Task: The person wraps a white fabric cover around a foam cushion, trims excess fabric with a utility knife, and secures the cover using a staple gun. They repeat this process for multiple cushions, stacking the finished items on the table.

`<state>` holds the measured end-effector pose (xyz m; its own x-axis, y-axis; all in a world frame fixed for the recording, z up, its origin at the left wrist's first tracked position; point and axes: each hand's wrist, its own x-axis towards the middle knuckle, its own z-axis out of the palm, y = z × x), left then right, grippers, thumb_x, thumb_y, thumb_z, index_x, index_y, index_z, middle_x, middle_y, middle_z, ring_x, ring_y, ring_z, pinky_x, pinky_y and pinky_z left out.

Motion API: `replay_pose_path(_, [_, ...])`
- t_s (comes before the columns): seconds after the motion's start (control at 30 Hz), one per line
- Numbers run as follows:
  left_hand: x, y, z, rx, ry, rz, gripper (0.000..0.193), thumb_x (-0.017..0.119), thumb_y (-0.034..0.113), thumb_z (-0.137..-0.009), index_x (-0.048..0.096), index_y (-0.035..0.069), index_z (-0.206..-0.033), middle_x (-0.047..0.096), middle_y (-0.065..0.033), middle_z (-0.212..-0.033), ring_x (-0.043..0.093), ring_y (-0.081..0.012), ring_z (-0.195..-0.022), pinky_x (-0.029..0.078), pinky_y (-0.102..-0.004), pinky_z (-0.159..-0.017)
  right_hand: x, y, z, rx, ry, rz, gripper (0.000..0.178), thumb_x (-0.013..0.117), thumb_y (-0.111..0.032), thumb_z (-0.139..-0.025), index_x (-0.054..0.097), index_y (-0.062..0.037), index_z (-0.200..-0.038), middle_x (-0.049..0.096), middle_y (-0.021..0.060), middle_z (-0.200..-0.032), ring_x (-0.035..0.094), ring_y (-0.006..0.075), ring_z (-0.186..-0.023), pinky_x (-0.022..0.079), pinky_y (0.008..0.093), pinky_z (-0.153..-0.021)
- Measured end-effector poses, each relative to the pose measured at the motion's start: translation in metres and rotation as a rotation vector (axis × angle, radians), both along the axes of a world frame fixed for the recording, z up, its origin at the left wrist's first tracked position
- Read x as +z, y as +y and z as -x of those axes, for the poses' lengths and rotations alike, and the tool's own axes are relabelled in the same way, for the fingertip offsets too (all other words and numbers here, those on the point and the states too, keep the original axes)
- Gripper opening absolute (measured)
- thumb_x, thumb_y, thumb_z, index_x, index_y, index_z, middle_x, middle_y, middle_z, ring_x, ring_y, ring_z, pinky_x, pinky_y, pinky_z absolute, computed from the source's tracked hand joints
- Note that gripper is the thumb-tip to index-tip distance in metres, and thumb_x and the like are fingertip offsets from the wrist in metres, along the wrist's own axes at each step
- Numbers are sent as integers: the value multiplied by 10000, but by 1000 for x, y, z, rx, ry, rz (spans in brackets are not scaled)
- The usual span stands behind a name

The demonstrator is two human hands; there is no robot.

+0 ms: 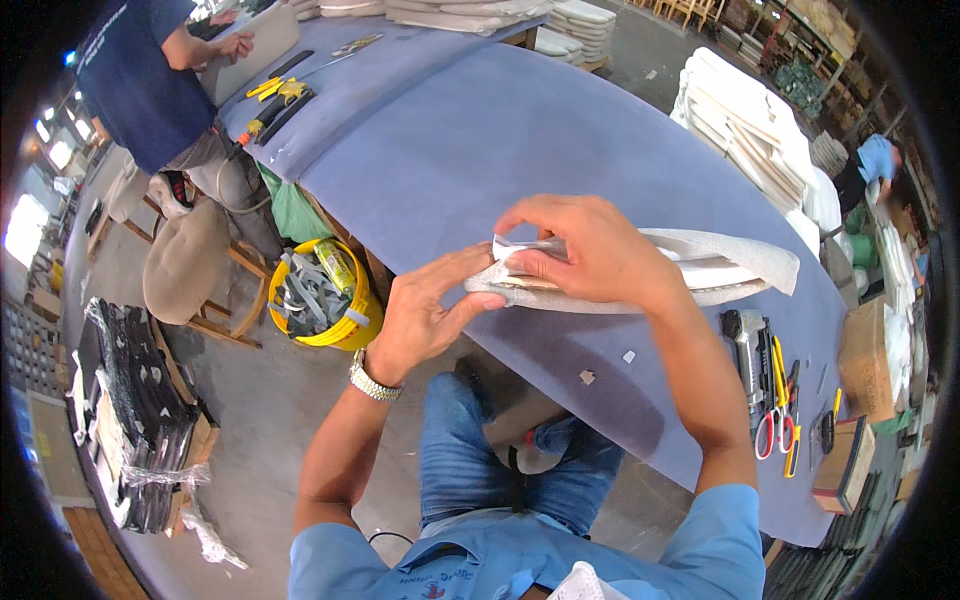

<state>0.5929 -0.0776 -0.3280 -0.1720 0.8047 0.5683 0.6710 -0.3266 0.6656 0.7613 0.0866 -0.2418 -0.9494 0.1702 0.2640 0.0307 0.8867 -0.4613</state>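
Note:
A long pale piece of padded fabric (730, 262), seemingly a cushion cover with a layered, folded edge, lies over the near edge of the blue-grey table. My left hand (432, 300) grips its left end, thumb below and fingers on top. A metal-band watch is on that wrist. My right hand (590, 250) pinches the folded fabric a little to the right, thumb and forefinger closing on a white flap near the left end. What lies inside the fold is partly hidden by my fingers.
At the table's right lie red-handled scissors (768, 432), a stapler-like tool (742, 345) and cutters. Two small scraps rest nearby. A yellow bucket (362, 325) of grey strips stands left on the floor. White padded stacks (745, 140) rise at far right. A co-worker (140, 80) stands far left.

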Motion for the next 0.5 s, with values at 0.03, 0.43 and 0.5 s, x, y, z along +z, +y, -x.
replay_pose_path(0.03, [1, 1, 0, -11, -2, 0, 440, 823, 274, -853, 710, 24, -1197, 713, -186, -1246, 697, -344, -1147, 549, -401, -973, -1, 4, 0, 7, 9, 11, 362, 753, -270, -893, 671, -94, -1199, 739, 118, -1057, 710, 327, -833, 541, 426, -739])
replay_pose_path(0.43, [-12, -2, 8, -5, -12, 66, 488, 858, 218, -821, 658, 1, -1209, 715, -206, -1238, 709, -335, -1128, 550, -396, -965, 0, 24, 6, 214, -18, 11, 334, 720, -343, -890, 720, -79, -1095, 742, 166, -895, 707, 395, -850, 549, 484, -752])
replay_pose_path(0.5, [-11, -4, 9, -42, -54, 66, 486, 869, 202, -807, 662, 3, -1199, 715, -205, -1241, 698, -335, -1160, 542, -399, -983, 2, 20, 9, 155, -56, -58, 296, 714, -340, -893, 730, -83, -1039, 740, 149, -850, 710, 384, -831, 555, 479, -725])
